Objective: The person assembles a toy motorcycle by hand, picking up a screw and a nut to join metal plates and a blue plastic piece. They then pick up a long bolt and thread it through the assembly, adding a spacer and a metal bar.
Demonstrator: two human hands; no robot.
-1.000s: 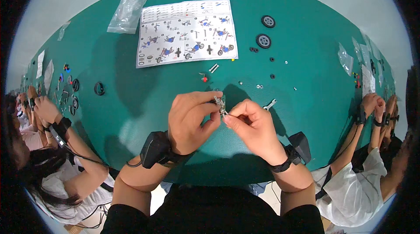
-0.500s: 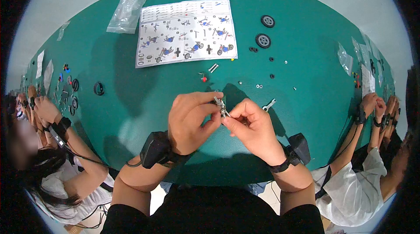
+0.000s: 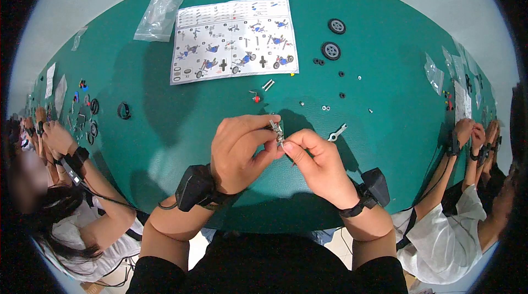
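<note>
My left hand (image 3: 240, 154) is closed on a small silvery metal assembly (image 3: 277, 128), pinched between thumb and fingers. At its lower end my right hand (image 3: 319, 162) has thumb and forefinger pressed together; what they hold is too small to make out. A small metal wrench (image 3: 337, 132) lies just beyond the right hand. Ahead of the hands are metal bolts (image 3: 268, 85) and a small part with a red piece (image 3: 256, 96). Small nuts (image 3: 326, 108) lie to the right of these.
A printed instruction sheet (image 3: 235, 41) lies at the back beside a clear plastic bag (image 3: 163, 11). Two wheels (image 3: 331, 51) and small black rings (image 3: 341, 74) are to its right. A black tyre (image 3: 124, 110) is at left. Other people's hands (image 3: 58, 137) work at both sides.
My right hand's fingers have shifted slightly and now pinch close against the assembly's lower end. My left hand has stayed almost still.
</note>
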